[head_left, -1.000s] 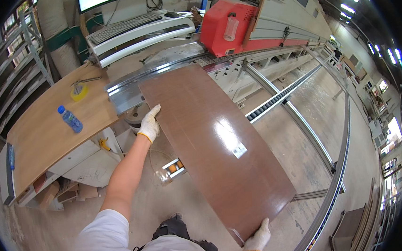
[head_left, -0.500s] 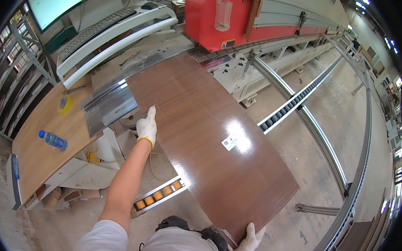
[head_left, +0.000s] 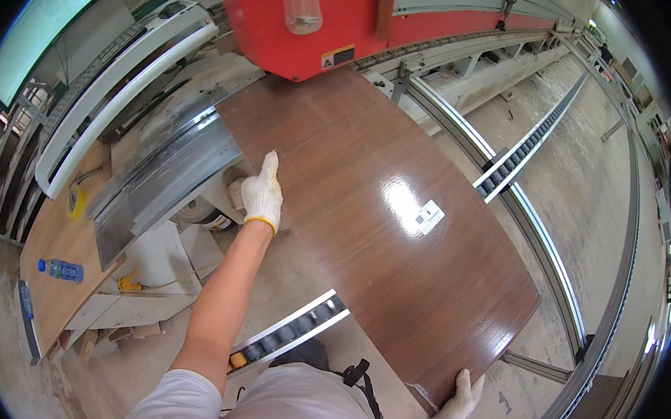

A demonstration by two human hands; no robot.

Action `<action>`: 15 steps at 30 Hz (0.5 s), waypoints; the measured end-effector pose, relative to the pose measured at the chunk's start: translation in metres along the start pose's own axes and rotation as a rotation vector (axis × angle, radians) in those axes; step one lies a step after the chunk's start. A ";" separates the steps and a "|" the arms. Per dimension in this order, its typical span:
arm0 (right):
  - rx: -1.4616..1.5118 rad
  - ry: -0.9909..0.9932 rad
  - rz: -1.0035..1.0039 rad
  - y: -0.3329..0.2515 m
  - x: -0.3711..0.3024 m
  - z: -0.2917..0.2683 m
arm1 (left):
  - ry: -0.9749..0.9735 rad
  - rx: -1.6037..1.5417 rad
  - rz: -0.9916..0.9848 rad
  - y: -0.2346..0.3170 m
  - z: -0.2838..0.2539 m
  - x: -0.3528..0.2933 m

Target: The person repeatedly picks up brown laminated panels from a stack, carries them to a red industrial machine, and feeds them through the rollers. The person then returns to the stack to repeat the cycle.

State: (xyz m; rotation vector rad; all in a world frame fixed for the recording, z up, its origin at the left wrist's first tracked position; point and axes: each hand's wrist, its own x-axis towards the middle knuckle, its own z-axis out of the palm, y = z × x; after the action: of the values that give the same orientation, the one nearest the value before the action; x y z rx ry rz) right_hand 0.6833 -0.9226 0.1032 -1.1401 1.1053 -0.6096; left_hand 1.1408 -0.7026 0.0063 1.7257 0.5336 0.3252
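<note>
A long brown wood-grain panel point(head_left: 350, 200) with a glossy face lies flat before me, a small white label point(head_left: 431, 217) on its surface. My left hand point(head_left: 262, 193), in a white knit glove, grips its left edge, thumb lying on top and the other fingers partly hidden at the edge. At the near end, my right hand point(head_left: 455, 406), gloved too, holds the panel by its edge near the corner; its lower fingers are hidden. The panel's far end reaches a metal machine bed point(head_left: 183, 170) and passes beneath a red machine housing point(head_left: 298, 31).
Roller tracks point(head_left: 290, 327) lie at the left and right point(head_left: 531, 143) of the panel. A metal rail point(head_left: 526, 234) runs along the right. On the wooden side table point(head_left: 50, 232) are a blue-capped bottle point(head_left: 61, 270) and a yellow tape roll point(head_left: 76, 202). A white shelf point(head_left: 121, 92) stands above.
The panel has moved forward, its far end now under the red housing's edge. Both hands have kept their grip, and my view has shifted closer to the machine.
</note>
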 end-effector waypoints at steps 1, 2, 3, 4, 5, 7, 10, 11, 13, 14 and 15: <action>-0.013 0.016 -0.015 -0.001 0.013 -0.002 | -0.007 0.083 -0.087 0.007 0.011 -0.005; 0.037 0.018 -0.027 -0.001 0.027 -0.005 | -0.057 0.061 -0.093 0.015 0.021 -0.010; 0.087 0.025 -0.034 -0.001 0.041 -0.007 | -0.069 0.046 -0.097 0.022 0.031 -0.014; 0.131 0.061 -0.024 -0.002 0.054 -0.010 | -0.093 0.032 -0.097 0.028 0.042 -0.017; 0.126 0.029 -0.051 -0.005 0.067 -0.014 | -0.101 0.042 -0.109 0.033 0.054 -0.020; 0.113 0.027 -0.073 -0.012 0.093 -0.019 | -0.148 0.063 -0.117 0.040 0.079 -0.022; 0.139 -0.002 -0.107 -0.027 0.125 -0.019 | -0.129 0.150 -0.060 0.043 0.122 -0.022; 0.142 0.000 -0.127 -0.031 0.133 -0.020 | -0.142 0.139 -0.068 0.042 0.137 -0.020; 0.173 -0.050 -0.054 -0.033 0.141 -0.021 | -0.130 0.318 0.025 0.039 0.165 -0.013; 0.200 -0.081 -0.078 -0.029 0.139 -0.020 | -0.206 0.205 -0.046 0.038 0.179 -0.005; 0.195 -0.071 -0.063 -0.026 0.137 -0.022 | -0.286 0.160 -0.003 0.037 0.196 0.003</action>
State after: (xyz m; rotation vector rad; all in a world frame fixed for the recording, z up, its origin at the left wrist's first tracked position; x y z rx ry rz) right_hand 0.7187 -1.0563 0.0755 -1.0224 0.9307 -0.7058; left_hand 1.2463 -0.8718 -0.0016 1.8869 0.3606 0.0310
